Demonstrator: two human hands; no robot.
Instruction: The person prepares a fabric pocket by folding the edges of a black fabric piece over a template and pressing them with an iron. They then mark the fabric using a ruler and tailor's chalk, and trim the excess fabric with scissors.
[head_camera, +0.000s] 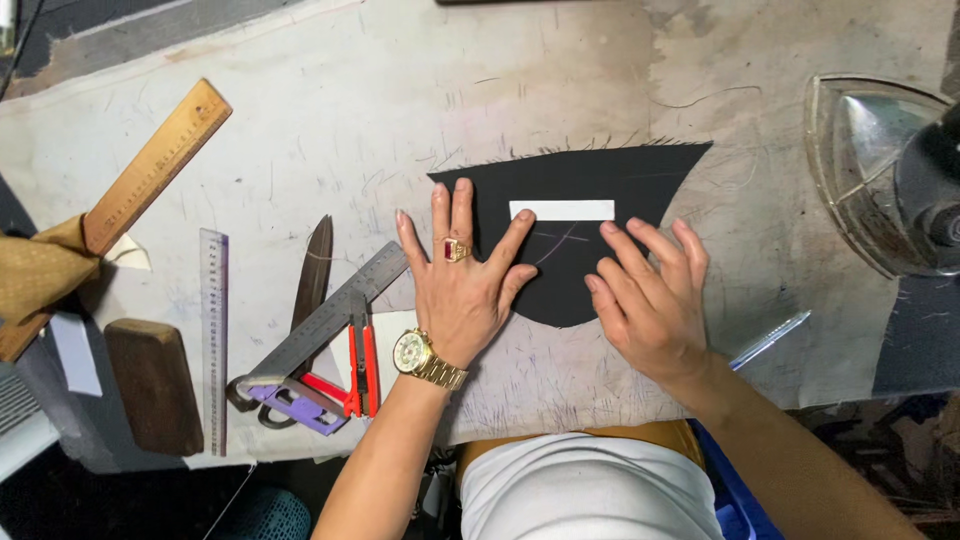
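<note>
Forearms enter from the worktop's (300, 120) near edge, the elbows cut off by the frame. Left hand (462, 280) and right hand (650, 295) lie flat, fingers spread open and gripping nothing, pressing a curved piece of black fabric (600, 175) at the worktop's middle; its lower curve is partly hidden beneath them. A white strip (562, 210) lies on the cloth beyond the fingertips. Leftward, a steel square (330, 315), red snips (360, 368) and rulers crowd the scuffed surface; bare room lies toward the far edge.

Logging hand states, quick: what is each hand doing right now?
Left hand: open, flat on the black fabric piece.
Right hand: open, fingers resting on the same fabric, holding nothing.
</note>
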